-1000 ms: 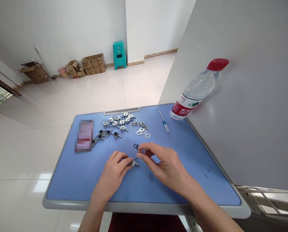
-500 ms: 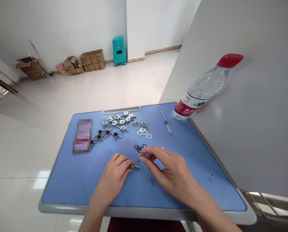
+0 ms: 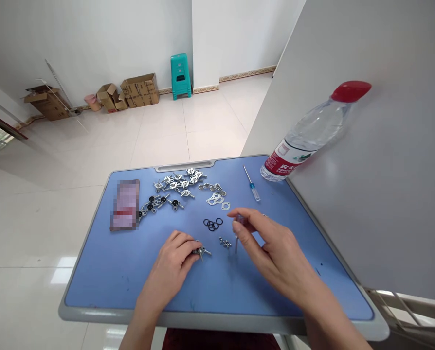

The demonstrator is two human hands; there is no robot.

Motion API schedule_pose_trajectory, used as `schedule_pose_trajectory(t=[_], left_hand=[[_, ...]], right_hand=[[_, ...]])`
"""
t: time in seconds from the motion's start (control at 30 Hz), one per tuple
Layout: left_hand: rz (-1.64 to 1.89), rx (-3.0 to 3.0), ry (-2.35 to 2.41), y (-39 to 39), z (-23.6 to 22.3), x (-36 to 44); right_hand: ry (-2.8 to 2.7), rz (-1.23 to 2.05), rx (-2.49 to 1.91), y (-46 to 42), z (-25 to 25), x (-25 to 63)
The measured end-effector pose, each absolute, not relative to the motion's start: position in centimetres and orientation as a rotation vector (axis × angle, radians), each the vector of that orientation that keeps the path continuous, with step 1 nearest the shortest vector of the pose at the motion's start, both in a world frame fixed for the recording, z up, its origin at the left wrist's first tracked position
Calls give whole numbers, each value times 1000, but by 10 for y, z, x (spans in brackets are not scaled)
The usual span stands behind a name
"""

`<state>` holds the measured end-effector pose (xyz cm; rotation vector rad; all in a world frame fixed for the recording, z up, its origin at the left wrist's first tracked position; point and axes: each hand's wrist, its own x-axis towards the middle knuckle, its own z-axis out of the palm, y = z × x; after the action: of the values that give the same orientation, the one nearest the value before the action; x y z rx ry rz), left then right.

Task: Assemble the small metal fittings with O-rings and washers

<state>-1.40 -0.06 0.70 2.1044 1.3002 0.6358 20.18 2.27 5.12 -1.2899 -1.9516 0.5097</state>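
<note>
A small silver metal fitting (image 3: pixel 203 252) sits clasped in the curled fingertips of the left hand (image 3: pixel 170 260); the right hand (image 3: pixel 276 248) pinches a thin clear-handled screwdriver (image 3: pixel 239 221) between thumb and forefinger.

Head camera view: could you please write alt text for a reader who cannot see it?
A person's left hand grips a small metal fitting on a blue table, while the right hand holds a small screwdriver tip down, near small screws and black O-rings.
</note>
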Motion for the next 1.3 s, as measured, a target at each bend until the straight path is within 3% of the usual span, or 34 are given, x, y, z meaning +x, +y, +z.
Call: schedule_pose_trajectory(t=[0.57, 1.3], left_hand=[[675, 2142, 1301, 1, 2, -16], [678, 2146, 1301, 0, 0, -17]], right_hand=[[-2337, 656, -1339, 38, 26, 225], [-2591, 351, -1409, 37, 13, 218]])
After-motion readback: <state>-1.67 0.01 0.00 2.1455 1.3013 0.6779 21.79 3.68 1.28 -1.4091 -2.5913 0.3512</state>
